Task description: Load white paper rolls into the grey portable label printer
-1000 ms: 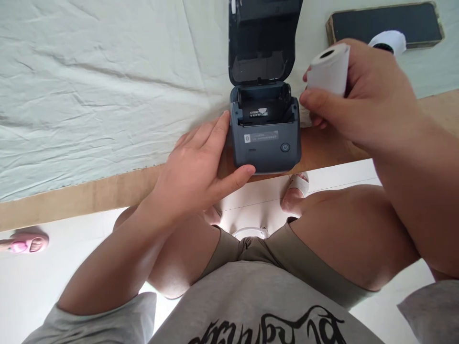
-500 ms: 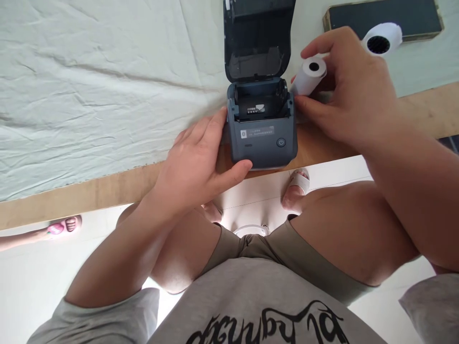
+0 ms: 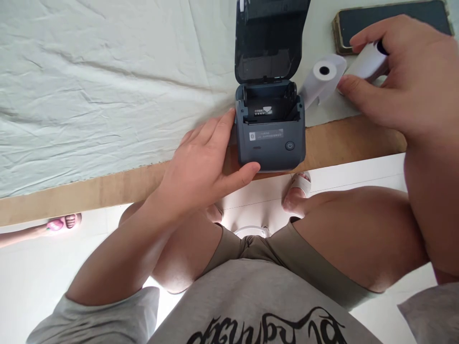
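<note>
A dark blue-grey label printer stands at the table's front edge with its lid raised and its paper bay uncovered. My left hand rests against the printer's left side, fingers stretched out and thumb spread along the front corner. Right of the printer, a white paper roll stands upright with its loose end sticking out; no hand touches it. Farther right, my right hand has thumb and fingers around a second white paper roll with a dark core. The palm side of that grip is hidden.
Behind my right hand lies a dark-screened phone in a case. A pale green cloth covers the table, leaving a wooden edge strip bare. Another person's foot in a pink sandal is at the lower left.
My right hand has let go of the roll beside the printer and moved right onto the second roll. My left hand stays at the printer. The view has shifted slightly.
</note>
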A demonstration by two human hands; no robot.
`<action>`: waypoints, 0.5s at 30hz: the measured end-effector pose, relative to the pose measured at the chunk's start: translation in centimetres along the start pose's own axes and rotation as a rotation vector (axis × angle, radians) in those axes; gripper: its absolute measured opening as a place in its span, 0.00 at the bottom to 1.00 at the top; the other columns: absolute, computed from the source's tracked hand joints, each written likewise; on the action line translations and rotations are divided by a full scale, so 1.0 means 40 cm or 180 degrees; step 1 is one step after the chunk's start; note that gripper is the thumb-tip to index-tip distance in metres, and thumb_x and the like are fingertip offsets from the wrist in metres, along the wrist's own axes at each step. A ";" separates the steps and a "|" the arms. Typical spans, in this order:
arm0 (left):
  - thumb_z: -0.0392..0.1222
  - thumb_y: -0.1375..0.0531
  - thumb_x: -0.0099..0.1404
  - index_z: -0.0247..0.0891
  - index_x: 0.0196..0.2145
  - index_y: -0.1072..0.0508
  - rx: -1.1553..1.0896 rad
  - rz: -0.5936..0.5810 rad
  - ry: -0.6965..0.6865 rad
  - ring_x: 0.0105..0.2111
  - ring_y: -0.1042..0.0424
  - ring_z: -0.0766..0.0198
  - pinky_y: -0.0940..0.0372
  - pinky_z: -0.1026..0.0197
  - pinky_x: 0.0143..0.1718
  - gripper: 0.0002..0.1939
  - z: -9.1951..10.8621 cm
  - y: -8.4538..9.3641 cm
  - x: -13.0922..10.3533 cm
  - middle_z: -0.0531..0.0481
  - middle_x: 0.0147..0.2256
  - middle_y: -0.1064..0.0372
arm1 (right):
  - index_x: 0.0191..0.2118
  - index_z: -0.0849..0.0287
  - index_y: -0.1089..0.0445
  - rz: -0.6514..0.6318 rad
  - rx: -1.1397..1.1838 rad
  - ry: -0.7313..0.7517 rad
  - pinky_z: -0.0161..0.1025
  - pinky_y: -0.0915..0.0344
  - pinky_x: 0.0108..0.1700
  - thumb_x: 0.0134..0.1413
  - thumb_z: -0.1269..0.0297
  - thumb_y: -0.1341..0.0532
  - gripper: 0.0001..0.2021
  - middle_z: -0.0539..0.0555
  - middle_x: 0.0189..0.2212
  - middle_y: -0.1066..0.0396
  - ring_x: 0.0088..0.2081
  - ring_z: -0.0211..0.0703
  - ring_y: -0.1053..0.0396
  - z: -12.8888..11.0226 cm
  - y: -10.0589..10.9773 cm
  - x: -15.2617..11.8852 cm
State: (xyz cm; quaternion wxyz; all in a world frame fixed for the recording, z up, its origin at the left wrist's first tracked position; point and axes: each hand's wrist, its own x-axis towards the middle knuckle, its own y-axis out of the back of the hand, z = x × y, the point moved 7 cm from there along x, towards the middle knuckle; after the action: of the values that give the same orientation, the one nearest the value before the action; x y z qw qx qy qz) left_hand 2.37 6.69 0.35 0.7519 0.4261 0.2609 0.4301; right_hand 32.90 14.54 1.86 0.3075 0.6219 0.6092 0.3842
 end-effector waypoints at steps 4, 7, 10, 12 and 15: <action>0.62 0.44 0.75 0.27 0.77 0.41 -0.0014 0.0008 -0.0009 0.70 0.30 0.32 0.36 0.29 0.74 0.45 0.002 -0.001 0.002 0.28 0.71 0.30 | 0.70 0.44 0.26 0.0112 -0.0780 -0.0368 0.62 0.34 0.75 0.64 0.65 0.31 0.30 0.52 0.57 0.23 0.69 0.51 0.28 -0.021 0.004 -0.005; 0.61 0.44 0.75 0.30 0.77 0.41 0.0000 0.0004 -0.0004 0.71 0.30 0.32 0.36 0.30 0.74 0.43 0.001 0.000 0.001 0.29 0.72 0.31 | 0.70 0.45 0.26 0.0145 -0.0910 -0.0456 0.61 0.33 0.75 0.63 0.65 0.30 0.31 0.52 0.49 0.21 0.72 0.52 0.30 -0.030 0.019 -0.008; 0.62 0.44 0.75 0.31 0.77 0.41 -0.0008 0.0013 0.0021 0.70 0.29 0.33 0.35 0.32 0.74 0.44 0.000 0.001 0.001 0.30 0.70 0.29 | 0.69 0.42 0.25 0.0092 -0.0922 -0.0561 0.62 0.35 0.76 0.63 0.63 0.29 0.30 0.50 0.49 0.22 0.72 0.53 0.31 -0.025 0.021 -0.010; 0.62 0.44 0.75 0.35 0.77 0.40 -0.0011 0.0029 0.0016 0.70 0.29 0.35 0.35 0.33 0.74 0.42 0.002 0.002 0.000 0.33 0.70 0.28 | 0.68 0.40 0.25 0.0077 -0.0824 -0.0693 0.63 0.35 0.76 0.61 0.62 0.28 0.30 0.49 0.51 0.21 0.69 0.53 0.28 -0.011 0.019 -0.013; 0.61 0.44 0.76 0.29 0.78 0.42 -0.0003 0.0016 0.0014 0.70 0.29 0.33 0.36 0.32 0.74 0.44 0.003 0.001 0.000 0.30 0.70 0.29 | 0.68 0.37 0.26 0.0214 -0.0149 -0.0458 0.61 0.37 0.77 0.61 0.62 0.28 0.30 0.47 0.60 0.23 0.68 0.51 0.27 0.010 0.023 -0.017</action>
State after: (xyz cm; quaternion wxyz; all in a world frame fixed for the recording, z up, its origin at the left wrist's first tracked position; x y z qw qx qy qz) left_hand 2.45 6.66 0.44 0.7505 0.4254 0.2612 0.4331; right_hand 33.73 13.85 2.37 0.3519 0.6606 0.5551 0.3627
